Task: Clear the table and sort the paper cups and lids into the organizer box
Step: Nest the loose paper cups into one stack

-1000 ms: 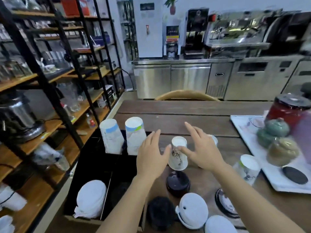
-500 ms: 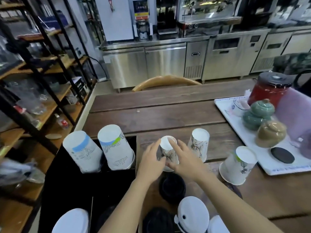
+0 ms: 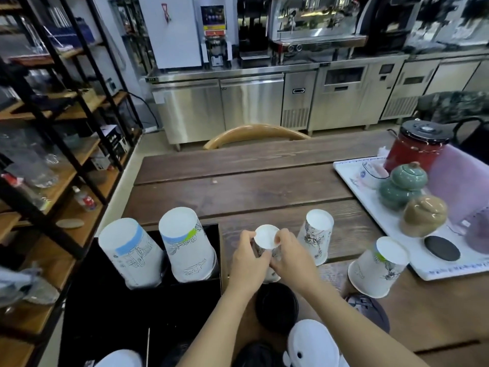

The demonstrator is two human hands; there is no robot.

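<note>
Both hands, left hand [image 3: 247, 263] and right hand [image 3: 291, 256], are wrapped around a small upside-down cup [image 3: 266, 238]. Two big cup stacks [image 3: 158, 250] already sit in the organizer box [image 3: 111, 321] left of them; two cups [image 3: 316, 235] to the right and lids [image 3: 276, 307] just below still wait.

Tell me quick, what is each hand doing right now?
Left hand: closed on the small cup.
Right hand: closed on the same small cup, from the other side.
</note>
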